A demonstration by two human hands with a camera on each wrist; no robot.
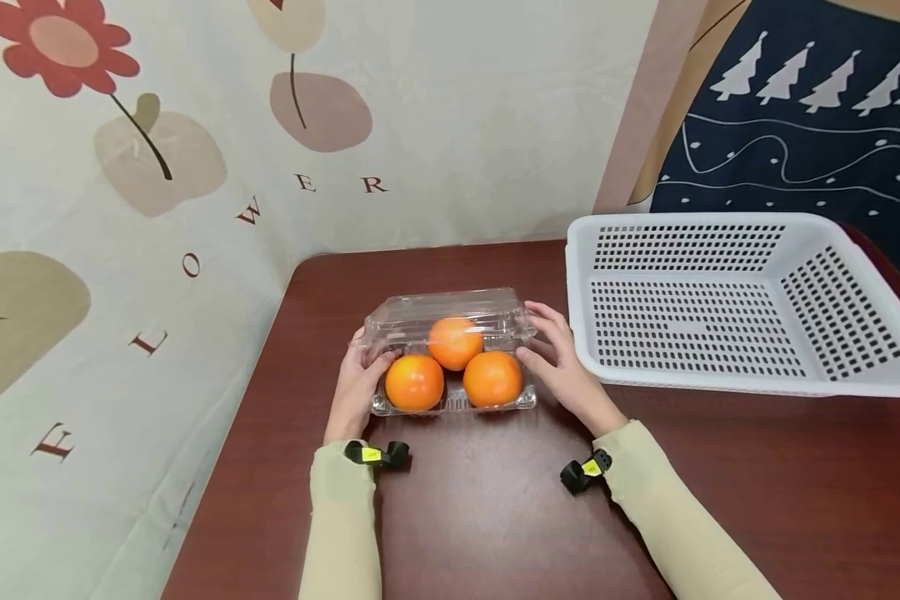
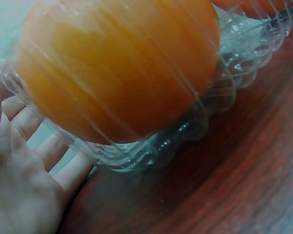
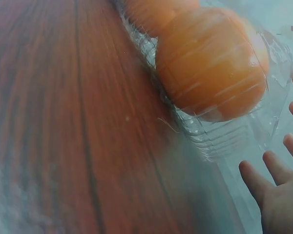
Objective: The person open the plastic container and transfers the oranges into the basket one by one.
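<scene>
A clear plastic clamshell box point(image 1: 456, 403) sits on the table in the head view, with three orange fruits in it: left point(image 1: 415, 383), right point(image 1: 492, 379) and back point(image 1: 456, 343). The box's transparent lid point(image 1: 420, 310) rises along the back and overlaps the back fruit. At the left side, my left hand point(image 1: 355, 387) touches the box, thumb by the near-left fruit, its straight, spread fingers point(image 2: 53, 151) along the outer wall in the left wrist view. My right hand point(image 1: 566, 367) is at the right side, fingers spread beside the wall.
A white perforated plastic basket point(image 1: 581, 333) stands on the right, close past my right hand. The dark red-brown table point(image 1: 465, 500) runs back to a cloth with printed flowers point(image 1: 480, 125). Each sleeve carries a black wrist camera, one at the left wrist point(image 1: 397, 455).
</scene>
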